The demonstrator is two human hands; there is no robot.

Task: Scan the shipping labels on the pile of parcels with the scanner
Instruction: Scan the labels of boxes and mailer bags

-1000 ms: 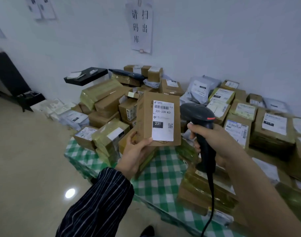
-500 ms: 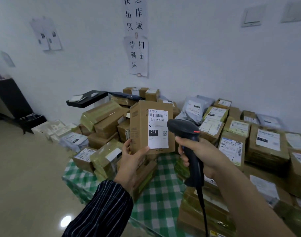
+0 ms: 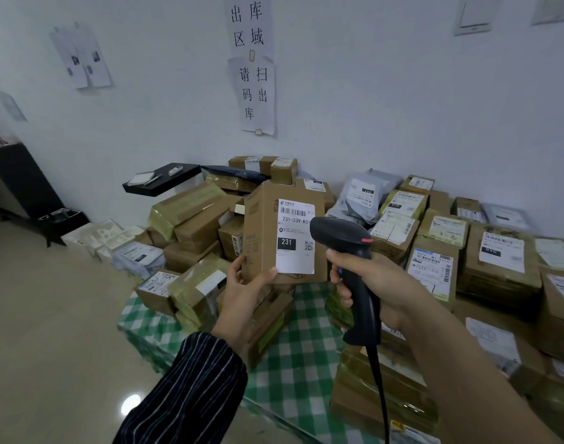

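Parcel-heaped table (image 3: 306, 347), left hand (image 3: 248, 293) grips one box (image 3: 263, 225), right hand (image 3: 381, 277) grips one scanner (image 3: 344, 233)

A white wall (image 3: 386, 100) carries taped paper signs (image 3: 253, 91) with black characters, two more sheets (image 3: 82, 57) further left and switch plates (image 3: 474, 14) upper right. The glossy beige floor (image 3: 50, 331) shows one glare spot (image 3: 130, 404). A black cabinet (image 3: 21, 177) stands well beyond the left edge of the green-checked bench (image 3: 293, 363).

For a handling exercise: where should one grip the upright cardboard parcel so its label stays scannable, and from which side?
Grip the cardboard parcel by its bottom left corner, from below-left: the label fills the face's right half, and the scanner in the right hand points in from the right.
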